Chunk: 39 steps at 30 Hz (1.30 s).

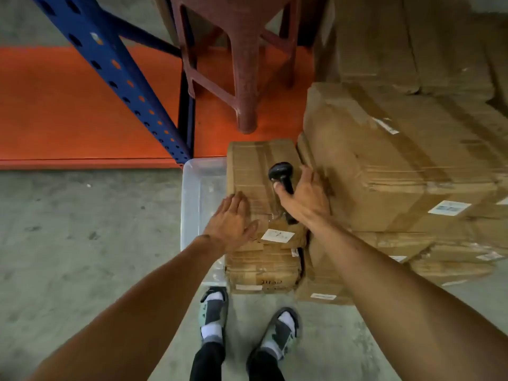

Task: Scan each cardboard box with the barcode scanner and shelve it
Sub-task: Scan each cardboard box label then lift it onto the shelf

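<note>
Concrete warehouse floor, one black handheld barcode scanner point(281, 178) gripped by right hand point(305, 198), head toward 11 o'clock, left hand point(231, 225) flat, fingers straight, on top brown cardboard box point(258, 174)

Can't read the white label point(277, 235), way too blurry. Stool point(242, 64) chopped off by the top edge; scanner point(281, 177) handle partly behind right hand point(305, 196).

Dim, soft indoor light with no hard shadows or glare. The whole frame is slightly motion-blurred, most at the upper right. Wide-angle distortion bends the blue rack upright point(110, 67) at upper left.
</note>
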Tool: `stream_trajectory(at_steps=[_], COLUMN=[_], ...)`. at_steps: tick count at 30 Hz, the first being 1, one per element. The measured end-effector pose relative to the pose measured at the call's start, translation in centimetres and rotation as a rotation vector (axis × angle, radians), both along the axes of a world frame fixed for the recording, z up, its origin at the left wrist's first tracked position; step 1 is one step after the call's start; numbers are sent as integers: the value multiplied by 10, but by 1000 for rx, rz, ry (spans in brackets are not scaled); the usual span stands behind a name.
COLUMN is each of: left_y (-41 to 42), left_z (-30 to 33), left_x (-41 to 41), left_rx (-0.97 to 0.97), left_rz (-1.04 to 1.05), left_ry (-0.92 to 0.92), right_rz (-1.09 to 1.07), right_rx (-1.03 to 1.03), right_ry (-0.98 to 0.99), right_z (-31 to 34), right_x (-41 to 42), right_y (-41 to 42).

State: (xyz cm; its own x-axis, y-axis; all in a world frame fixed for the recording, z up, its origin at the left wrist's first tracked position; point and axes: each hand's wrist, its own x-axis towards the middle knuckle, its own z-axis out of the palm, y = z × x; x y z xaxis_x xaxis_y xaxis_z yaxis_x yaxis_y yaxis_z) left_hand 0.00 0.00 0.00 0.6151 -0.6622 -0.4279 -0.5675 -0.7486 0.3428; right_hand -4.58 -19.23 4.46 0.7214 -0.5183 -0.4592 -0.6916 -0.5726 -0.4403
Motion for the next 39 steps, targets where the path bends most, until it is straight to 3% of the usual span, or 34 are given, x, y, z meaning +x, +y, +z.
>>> stream_trajectory(at_steps=[4, 7, 11, 17, 26, 39], left_y=[8, 12, 12, 20, 22, 16], left_z=[-39, -50, -51, -57, -69, -80], left_x=[-3, -5, 1, 0, 4, 3], left_rx=[10, 7, 7, -65, -3, -64], left_rz=[23, 36, 4, 14, -106, -54], left_ry=[91, 82, 79, 87, -60, 52], right_rz=[-145, -118, -224, -473, -667, -524], right_rx=[43, 37, 134, 446, 522, 416], right_ry=[-19, 6, -58, -387, -536, -564], right_z=[-42, -64, -60, -26, -33, -80], right_x=[27, 29, 20, -61, -157, -195], right_y=[4, 7, 3, 30, 103, 103])
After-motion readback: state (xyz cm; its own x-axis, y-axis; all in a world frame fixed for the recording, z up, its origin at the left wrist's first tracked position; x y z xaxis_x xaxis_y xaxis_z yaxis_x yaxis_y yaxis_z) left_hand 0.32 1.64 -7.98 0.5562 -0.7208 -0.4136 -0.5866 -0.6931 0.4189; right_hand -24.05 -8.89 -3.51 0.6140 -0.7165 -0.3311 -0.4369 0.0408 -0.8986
